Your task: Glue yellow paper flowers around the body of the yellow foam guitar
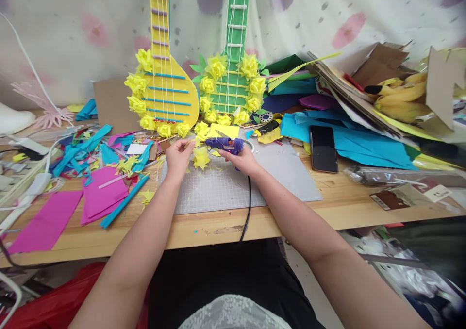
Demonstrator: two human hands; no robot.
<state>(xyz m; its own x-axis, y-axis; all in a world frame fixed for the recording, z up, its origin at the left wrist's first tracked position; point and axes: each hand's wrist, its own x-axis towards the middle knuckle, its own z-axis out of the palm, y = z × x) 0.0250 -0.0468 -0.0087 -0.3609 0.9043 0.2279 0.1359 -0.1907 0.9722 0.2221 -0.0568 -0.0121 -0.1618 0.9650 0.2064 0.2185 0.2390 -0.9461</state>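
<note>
My right hand [243, 159] grips a purple hot glue gun [224, 144], its nozzle pointing left and its black cord hanging over the table edge. Just left of the nozzle, my left hand [178, 156] is closed in a pinch; whatever is between its fingertips is too small to make out. A yellow paper flower [201, 158] lies on the grey cutting mat [284, 173] below the nozzle. Behind the hands is a yellow paper sheet [229, 129]. A yellow craft guitar [174, 91] and a green one [235, 86], both trimmed with yellow paper flowers, lean at the back.
Pink paper sheets [104, 193], a blue paper roll [124, 203] and colourful scraps cover the left side. To the right lie a black phone [324, 148], blue crepe paper [367, 142] and stacked cardboard [338, 86]. A power strip [31, 190] is at far left.
</note>
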